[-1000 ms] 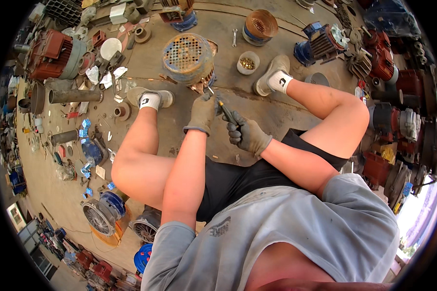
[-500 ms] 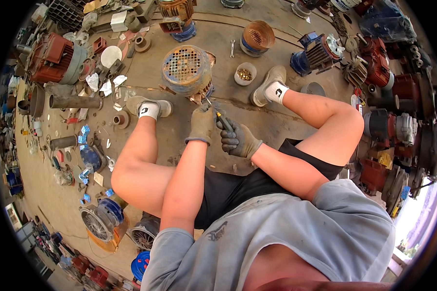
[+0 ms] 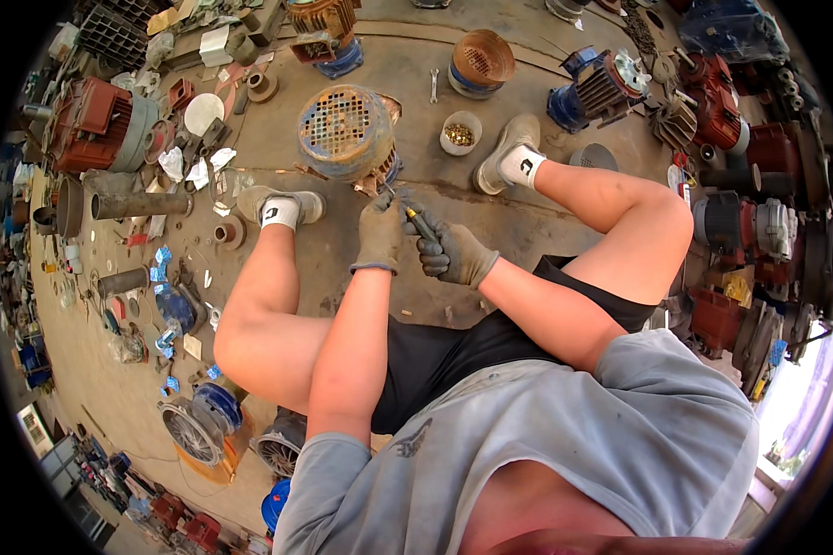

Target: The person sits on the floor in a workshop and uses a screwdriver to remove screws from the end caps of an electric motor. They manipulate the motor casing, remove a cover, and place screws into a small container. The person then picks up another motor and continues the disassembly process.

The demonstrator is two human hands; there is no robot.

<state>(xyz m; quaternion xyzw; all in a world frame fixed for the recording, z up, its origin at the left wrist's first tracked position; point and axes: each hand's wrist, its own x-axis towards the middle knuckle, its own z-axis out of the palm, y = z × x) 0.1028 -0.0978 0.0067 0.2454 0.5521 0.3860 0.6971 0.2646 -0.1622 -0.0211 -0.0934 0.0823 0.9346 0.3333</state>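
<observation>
My right hand (image 3: 455, 254), in a dark-coated work glove, is closed around the yellow-and-black handle of a screwdriver (image 3: 422, 225). The tool slants up and left toward my other hand. My left hand (image 3: 379, 233), gloved too, is closed close by the screwdriver's front end; what its fingers pinch is too small to make out. Just beyond both hands stands a worn electric motor (image 3: 347, 134), its rusty round grille facing up and patches of blue paint showing. My left fingertips are at its lower near side, where rough, broken-looking parts stick out.
A small tub of brass-coloured fasteners (image 3: 460, 134) stands by my right shoe, with a wrench (image 3: 434, 86) and a rusty round housing (image 3: 482, 63) beyond. A blue motor (image 3: 598, 90) lies at the right, a red motor (image 3: 91, 125) at the left. Metal pipes (image 3: 139, 205) and scraps litter the left floor.
The view has shifted slightly, so the floor things sit a little further left and up. Both hands keep their holds by the motor, and the screwdriver has moved only slightly.
</observation>
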